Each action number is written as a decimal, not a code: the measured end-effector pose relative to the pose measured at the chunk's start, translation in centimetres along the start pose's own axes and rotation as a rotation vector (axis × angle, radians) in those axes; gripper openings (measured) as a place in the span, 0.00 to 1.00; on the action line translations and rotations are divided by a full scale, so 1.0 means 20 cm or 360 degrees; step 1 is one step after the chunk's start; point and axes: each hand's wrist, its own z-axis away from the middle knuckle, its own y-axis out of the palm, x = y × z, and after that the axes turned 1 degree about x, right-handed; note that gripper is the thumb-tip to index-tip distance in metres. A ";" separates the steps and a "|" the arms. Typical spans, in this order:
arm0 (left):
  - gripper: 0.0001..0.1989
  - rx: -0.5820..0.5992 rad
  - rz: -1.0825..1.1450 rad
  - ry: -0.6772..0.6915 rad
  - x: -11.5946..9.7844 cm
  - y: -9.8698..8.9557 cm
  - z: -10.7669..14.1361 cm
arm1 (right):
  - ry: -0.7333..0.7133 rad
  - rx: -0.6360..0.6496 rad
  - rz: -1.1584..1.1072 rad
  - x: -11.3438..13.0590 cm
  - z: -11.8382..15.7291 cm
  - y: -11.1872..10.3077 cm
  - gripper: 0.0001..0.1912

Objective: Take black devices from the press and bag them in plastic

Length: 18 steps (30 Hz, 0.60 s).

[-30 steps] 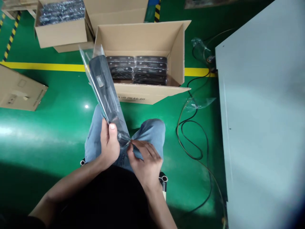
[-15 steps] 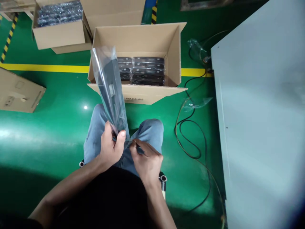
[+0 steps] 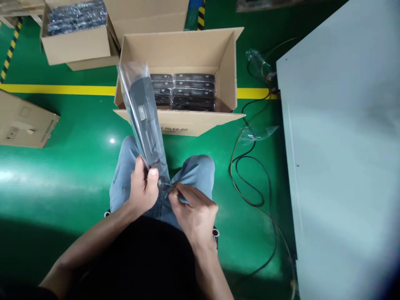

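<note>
1. A long dark device in a clear plastic bag [image 3: 144, 114] is standing tilted over the person's knees, its top end leaning toward the open cardboard box [image 3: 187, 50] ahead.
2. The left hand [image 3: 143, 189] is gripping the bag's lower end, fingers wrapped around it with the thumb on top.
3. The right hand [image 3: 195, 214] is pinching the bag's bottom corner just beside the left hand, fingertips closed on the plastic.
4. The open cardboard box is sitting on the green floor [image 3: 78, 166] in front of the knees, holding rows of similar bagged dark devices [image 3: 184, 91].
5. A second box [image 3: 75, 33] with bagged items is lying farther back on the left, and a closed carton [image 3: 25, 123] is resting at the left edge.
6. Black cables [image 3: 250, 175] and loose plastic wrap [image 3: 259, 132] are lying on the floor beside a grey cabinet [image 3: 343, 146] on the right.
</note>
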 end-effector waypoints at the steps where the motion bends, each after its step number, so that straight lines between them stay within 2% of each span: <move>1: 0.21 0.0023 0.0005 0.0008 0.00 0.00 0.00 | -0.0034 -0.0007 0.0057 0.00 0.00 0.00 0.10; 3: 0.22 0.0124 0.0009 0.0038 0.01 -0.02 0.00 | -0.0042 0.0010 0.0059 0.01 0.00 0.00 0.08; 6: 0.21 0.0248 0.0006 0.0071 0.00 -0.03 -0.01 | 0.0063 0.0027 -0.0063 0.01 0.01 0.02 0.07; 11: 0.20 0.0205 -0.0009 0.0037 0.01 -0.02 -0.02 | 0.0280 -0.0002 -0.0121 0.02 0.02 0.05 0.08; 18: 0.20 0.0159 -0.0055 0.0039 0.00 -0.02 -0.01 | 0.0338 0.0019 -0.0140 -0.02 0.02 0.06 0.08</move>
